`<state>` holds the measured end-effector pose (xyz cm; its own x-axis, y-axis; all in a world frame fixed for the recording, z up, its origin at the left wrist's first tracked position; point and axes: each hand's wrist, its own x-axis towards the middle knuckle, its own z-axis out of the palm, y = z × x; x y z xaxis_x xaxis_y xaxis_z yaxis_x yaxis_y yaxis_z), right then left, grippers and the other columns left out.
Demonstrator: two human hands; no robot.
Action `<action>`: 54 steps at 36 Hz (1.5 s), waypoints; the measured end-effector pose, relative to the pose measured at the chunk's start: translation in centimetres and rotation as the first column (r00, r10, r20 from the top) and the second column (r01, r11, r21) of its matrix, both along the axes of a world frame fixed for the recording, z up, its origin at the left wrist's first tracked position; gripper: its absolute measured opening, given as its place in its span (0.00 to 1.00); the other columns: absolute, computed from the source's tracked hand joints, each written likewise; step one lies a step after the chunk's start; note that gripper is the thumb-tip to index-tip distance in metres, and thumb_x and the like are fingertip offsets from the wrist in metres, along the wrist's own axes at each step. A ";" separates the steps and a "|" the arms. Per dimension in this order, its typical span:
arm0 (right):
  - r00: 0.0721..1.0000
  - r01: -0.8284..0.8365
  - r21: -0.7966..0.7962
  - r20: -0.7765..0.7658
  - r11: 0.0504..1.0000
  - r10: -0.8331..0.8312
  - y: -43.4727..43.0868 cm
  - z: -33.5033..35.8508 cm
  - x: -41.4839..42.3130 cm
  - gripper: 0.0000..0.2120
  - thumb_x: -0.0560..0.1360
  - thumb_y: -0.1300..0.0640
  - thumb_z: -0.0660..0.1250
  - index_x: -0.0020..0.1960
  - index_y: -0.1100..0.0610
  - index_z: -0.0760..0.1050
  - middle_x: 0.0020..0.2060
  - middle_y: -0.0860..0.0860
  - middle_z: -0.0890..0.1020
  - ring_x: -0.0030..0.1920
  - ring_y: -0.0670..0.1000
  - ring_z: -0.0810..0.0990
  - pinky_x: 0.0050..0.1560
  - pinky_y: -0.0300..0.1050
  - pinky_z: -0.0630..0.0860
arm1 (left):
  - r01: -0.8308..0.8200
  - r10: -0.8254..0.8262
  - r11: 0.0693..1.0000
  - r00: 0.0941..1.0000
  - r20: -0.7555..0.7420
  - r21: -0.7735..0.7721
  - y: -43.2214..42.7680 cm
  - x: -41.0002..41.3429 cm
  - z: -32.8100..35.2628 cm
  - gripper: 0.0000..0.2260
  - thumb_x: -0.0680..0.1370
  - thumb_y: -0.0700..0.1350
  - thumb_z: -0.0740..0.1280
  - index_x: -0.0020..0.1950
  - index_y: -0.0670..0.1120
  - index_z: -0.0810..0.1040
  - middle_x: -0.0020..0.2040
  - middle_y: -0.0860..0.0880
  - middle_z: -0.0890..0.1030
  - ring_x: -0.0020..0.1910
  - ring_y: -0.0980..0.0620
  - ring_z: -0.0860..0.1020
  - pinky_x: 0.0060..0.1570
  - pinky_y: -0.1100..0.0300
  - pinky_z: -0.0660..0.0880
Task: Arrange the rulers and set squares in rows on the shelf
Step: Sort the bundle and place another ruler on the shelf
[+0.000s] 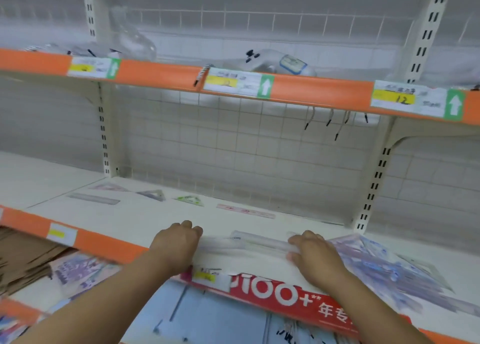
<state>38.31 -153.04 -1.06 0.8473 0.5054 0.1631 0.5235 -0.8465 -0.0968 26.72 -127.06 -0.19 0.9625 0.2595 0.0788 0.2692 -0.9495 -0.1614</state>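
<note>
White metal shelf (145, 219) spans the middle of the frame, with an orange edge strip (104, 242) along its front and a white wire grid back panel (233, 149) behind. Upper orange-edged shelf (311, 86) crosses the top, carrying blurred white items and price tags with green arrows. Red banner with white print (280, 297) runs along the shelf front at lower centre. Loose pile of purple-blue packaged rulers (384, 268) lies at lower right on the shelf, fanned out, long axes slanting toward the lower right corner. Clear plastic ruler (249, 242) lies near the shelf front at centre, long axis left-right, roughly parallel to the front edge, ends pointing at the two hands. Left hand (176, 245), knuckles up, fingers curled over the left end of the clear plastic ruler; that end is hidden under it. Right hand (314, 252) pinches the right end, fingers on the far side, thumb on the near side, just beside the pile. Back row, left to right, well apart from the hands: grey ruler (93, 198) lying left-right, pale purple set square (109, 187) behind it, blue-grey set square (153, 194), green set square (189, 200), pink ruler (245, 210) lying left-right. All flat; motion blur hides detail.
</note>
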 end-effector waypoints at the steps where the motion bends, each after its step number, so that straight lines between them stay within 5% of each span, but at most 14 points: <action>1: 1.000 -0.006 0.012 -0.006 1.000 0.006 1.0 0.0 -0.6 0.17 0.79 0.46 0.59 0.67 0.48 0.70 0.58 0.49 0.74 0.60 0.51 0.71 0.60 0.46 0.68 | -0.004 0.004 1.000 1.000 -0.001 -0.011 1.0 -0.6 -0.1 0.16 0.77 0.36 0.60 0.65 0.45 0.69 0.58 0.46 0.71 0.57 0.47 0.73 0.41 0.58 0.66; 10: 1.000 -0.018 0.052 -0.023 0.998 0.019 9.0 -0.1 -5.8 0.17 0.80 0.46 0.58 0.67 0.47 0.69 0.59 0.49 0.73 0.62 0.51 0.70 0.63 0.46 0.66 | 0.010 0.001 0.982 0.998 0.056 -0.188 9.0 -6.4 -0.6 0.19 0.79 0.47 0.63 0.70 0.50 0.68 0.62 0.45 0.71 0.62 0.45 0.72 0.60 0.54 0.72; 27: 0.996 -0.081 0.068 -0.023 0.994 0.082 20.6 0.4 -9.9 0.17 0.79 0.47 0.60 0.67 0.46 0.69 0.59 0.48 0.72 0.62 0.51 0.70 0.62 0.45 0.66 | -0.028 0.054 0.957 0.995 0.082 -0.290 18.7 -12.7 0.4 0.19 0.79 0.48 0.62 0.71 0.50 0.68 0.62 0.44 0.69 0.65 0.44 0.67 0.63 0.50 0.70; 38: 0.992 -0.113 0.091 -0.047 0.989 0.117 27.1 0.3 -5.8 0.19 0.79 0.45 0.60 0.68 0.46 0.68 0.61 0.47 0.72 0.64 0.50 0.69 0.63 0.44 0.66 | -0.066 0.093 0.969 0.990 0.102 -0.237 26.6 -8.6 0.7 0.21 0.79 0.41 0.62 0.72 0.52 0.67 0.63 0.46 0.69 0.64 0.46 0.67 0.62 0.53 0.70; 54: 0.993 -0.063 0.045 -0.099 0.997 0.067 32.9 -0.8 -1.0 0.18 0.78 0.47 0.62 0.68 0.45 0.69 0.61 0.47 0.72 0.66 0.50 0.68 0.64 0.43 0.65 | -0.011 0.011 0.986 1.000 -0.005 -0.164 34.4 -2.8 -1.3 0.21 0.80 0.43 0.60 0.72 0.53 0.66 0.65 0.46 0.68 0.66 0.45 0.66 0.63 0.53 0.68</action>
<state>37.31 -120.10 -1.82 0.8259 0.5548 0.1009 0.5635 -0.8049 -0.1860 23.95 -92.62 -1.47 0.9598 0.2790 0.0305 0.2793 -0.9602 -0.0051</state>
